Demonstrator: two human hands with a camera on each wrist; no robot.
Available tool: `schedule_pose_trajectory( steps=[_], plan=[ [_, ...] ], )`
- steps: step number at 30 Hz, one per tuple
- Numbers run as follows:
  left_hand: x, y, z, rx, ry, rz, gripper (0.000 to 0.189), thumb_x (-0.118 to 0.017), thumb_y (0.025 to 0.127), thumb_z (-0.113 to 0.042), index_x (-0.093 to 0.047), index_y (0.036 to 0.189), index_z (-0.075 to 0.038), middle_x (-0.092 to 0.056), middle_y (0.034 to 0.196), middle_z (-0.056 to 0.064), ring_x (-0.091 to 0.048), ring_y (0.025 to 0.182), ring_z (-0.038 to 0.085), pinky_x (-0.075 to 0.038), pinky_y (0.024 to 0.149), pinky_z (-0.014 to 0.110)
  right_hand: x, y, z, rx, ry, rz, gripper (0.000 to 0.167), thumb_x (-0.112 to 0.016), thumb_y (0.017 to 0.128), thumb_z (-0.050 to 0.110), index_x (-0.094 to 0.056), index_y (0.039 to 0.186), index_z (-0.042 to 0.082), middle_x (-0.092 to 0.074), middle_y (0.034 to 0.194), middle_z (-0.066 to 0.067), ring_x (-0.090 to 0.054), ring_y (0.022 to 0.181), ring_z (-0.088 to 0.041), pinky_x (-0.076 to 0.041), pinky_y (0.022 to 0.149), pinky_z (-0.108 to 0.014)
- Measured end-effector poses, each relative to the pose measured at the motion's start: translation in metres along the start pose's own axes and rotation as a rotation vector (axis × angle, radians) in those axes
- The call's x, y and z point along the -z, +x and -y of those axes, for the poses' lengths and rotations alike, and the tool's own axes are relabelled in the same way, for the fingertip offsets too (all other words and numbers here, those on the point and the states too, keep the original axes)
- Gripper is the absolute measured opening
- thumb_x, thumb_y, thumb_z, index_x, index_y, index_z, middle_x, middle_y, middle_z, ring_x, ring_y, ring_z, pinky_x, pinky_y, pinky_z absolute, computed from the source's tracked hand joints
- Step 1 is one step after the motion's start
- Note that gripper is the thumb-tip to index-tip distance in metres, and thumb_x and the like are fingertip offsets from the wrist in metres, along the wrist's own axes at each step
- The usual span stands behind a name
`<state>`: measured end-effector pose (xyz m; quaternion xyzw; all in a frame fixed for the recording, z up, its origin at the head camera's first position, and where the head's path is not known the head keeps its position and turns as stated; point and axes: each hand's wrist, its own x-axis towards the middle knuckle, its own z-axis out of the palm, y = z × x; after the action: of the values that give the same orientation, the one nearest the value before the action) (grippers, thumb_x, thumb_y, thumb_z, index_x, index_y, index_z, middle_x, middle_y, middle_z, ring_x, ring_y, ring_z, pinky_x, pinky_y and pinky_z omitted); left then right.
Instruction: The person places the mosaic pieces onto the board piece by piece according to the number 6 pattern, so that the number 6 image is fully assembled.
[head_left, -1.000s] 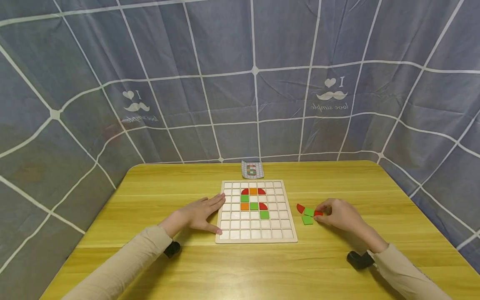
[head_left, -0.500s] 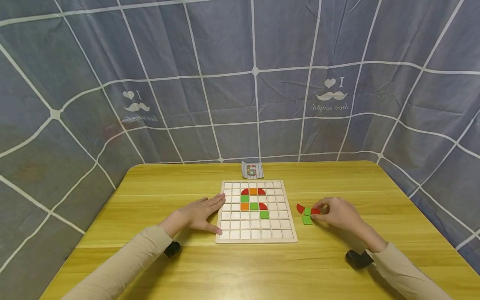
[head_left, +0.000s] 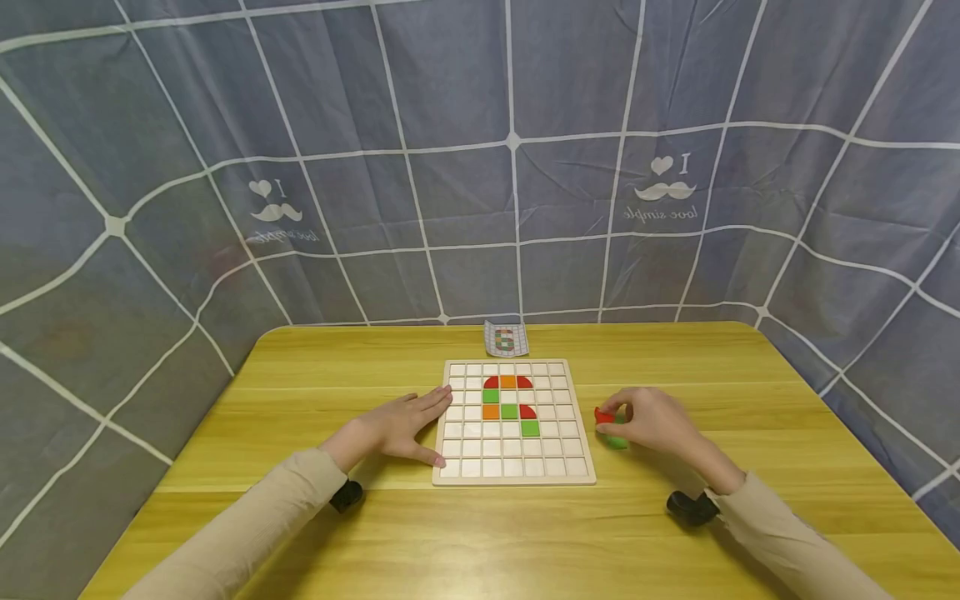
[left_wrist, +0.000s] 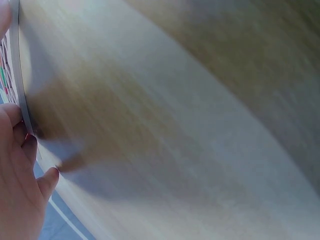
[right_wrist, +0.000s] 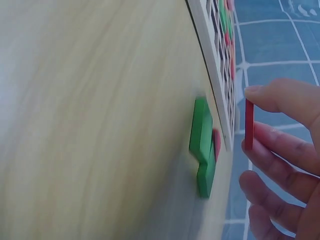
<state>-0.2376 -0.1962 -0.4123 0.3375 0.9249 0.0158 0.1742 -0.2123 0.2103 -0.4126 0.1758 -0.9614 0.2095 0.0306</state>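
Observation:
In the head view, a square wooden grid board [head_left: 465, 483] lies on the table with red, orange and green tiles in some cells. My left hand [head_left: 405, 429] rests with spread fingers on the board's left edge; in the left wrist view its fingertips touch the board's rim [left_wrist: 21, 75]. My right hand [head_left: 652, 419] is right of the board and pinches a red tile [right_wrist: 249, 125] between thumb and fingers, held edge-on above the table in the right wrist view. Below it lie two green tiles [right_wrist: 202, 130], with another red tile [right_wrist: 216, 142] partly hidden behind them.
A small printed card [head_left: 506, 339] showing a coloured grid pattern lies behind the board. The yellow wood-grain table [head_left: 480, 542] ends at a grey curtain [head_left: 465, 200] with white lines.
My right hand has lifted the red tile off the table and moved left toward the board, now over the loose tiles. My left hand has stayed on the board's edge.

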Motion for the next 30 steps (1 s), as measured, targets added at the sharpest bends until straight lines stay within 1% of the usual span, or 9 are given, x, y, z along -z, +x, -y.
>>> schedule_pose_trajectory(
  steps=[4,8,11,15,19,23,30],
  plan=[
    [0.001,0.000,-0.001,0.001,-0.002,0.001,0.103,-0.057,0.082,-0.068,-0.012,0.156,-0.011,-0.004,0.164,0.007,-0.016,0.149,0.024,-0.018,0.121,0.049,-0.005,0.005,0.008,0.037,0.008,0.004,0.024,-0.079,0.076,0.041,-0.076,0.091,0.022,-0.061,0.066,0.013,-0.044,0.052,-0.002,-0.033,0.045,-0.020],
    [0.001,0.000,0.000,0.000,0.006,0.001,0.103,-0.057,0.083,-0.068,-0.012,0.156,-0.010,-0.004,0.164,0.007,-0.017,0.149,0.023,-0.019,0.121,0.049,-0.011,0.010,0.015,0.072,0.016,0.002,0.022,-0.080,0.076,0.041,-0.075,0.089,0.024,-0.058,0.065,0.014,-0.044,0.054,-0.001,-0.034,0.048,-0.019],
    [0.001,0.000,-0.001,-0.004,0.008,0.000,0.103,-0.057,0.083,-0.067,-0.012,0.156,-0.010,-0.004,0.164,0.008,-0.017,0.149,0.024,-0.019,0.121,0.049,-0.015,0.013,0.020,0.090,0.022,0.009,0.021,-0.080,0.075,0.041,-0.075,0.088,0.025,-0.057,0.064,0.014,-0.044,0.054,0.000,-0.034,0.048,-0.019],
    [0.002,0.001,0.000,-0.006,0.008,0.007,0.104,-0.058,0.083,-0.067,-0.012,0.156,-0.010,-0.003,0.164,0.008,-0.016,0.149,0.025,-0.019,0.120,0.049,-0.019,0.017,0.029,0.125,0.033,0.023,0.022,-0.080,0.075,0.040,-0.075,0.088,0.024,-0.059,0.065,0.015,-0.046,0.054,0.001,-0.037,0.048,-0.018],
    [0.002,0.003,0.001,-0.005,0.009,0.014,0.104,-0.057,0.083,-0.068,-0.011,0.156,-0.010,-0.003,0.164,0.007,-0.013,0.150,0.024,-0.019,0.121,0.049,-0.023,0.020,0.038,0.141,0.044,0.044,0.023,-0.081,0.074,0.040,-0.076,0.088,0.022,-0.058,0.065,0.015,-0.044,0.053,0.000,-0.034,0.047,-0.018],
    [0.002,0.003,0.001,-0.006,0.015,0.013,0.104,-0.057,0.083,-0.068,-0.011,0.156,-0.009,-0.003,0.164,0.007,-0.013,0.150,0.023,-0.020,0.121,0.048,-0.027,0.023,0.046,0.156,0.048,0.056,0.023,-0.081,0.073,0.039,-0.076,0.088,0.022,-0.063,0.071,0.015,-0.043,0.055,0.000,-0.033,0.049,-0.017],
    [0.002,0.002,0.001,-0.003,0.006,0.016,0.104,-0.058,0.082,-0.068,-0.012,0.156,-0.009,-0.003,0.164,0.007,-0.013,0.150,0.023,-0.020,0.121,0.048,-0.033,0.024,0.059,0.219,0.050,0.062,0.020,-0.081,0.074,0.035,-0.077,0.088,0.021,-0.070,0.082,0.011,-0.043,0.056,0.003,-0.035,0.051,-0.016]
  ],
)
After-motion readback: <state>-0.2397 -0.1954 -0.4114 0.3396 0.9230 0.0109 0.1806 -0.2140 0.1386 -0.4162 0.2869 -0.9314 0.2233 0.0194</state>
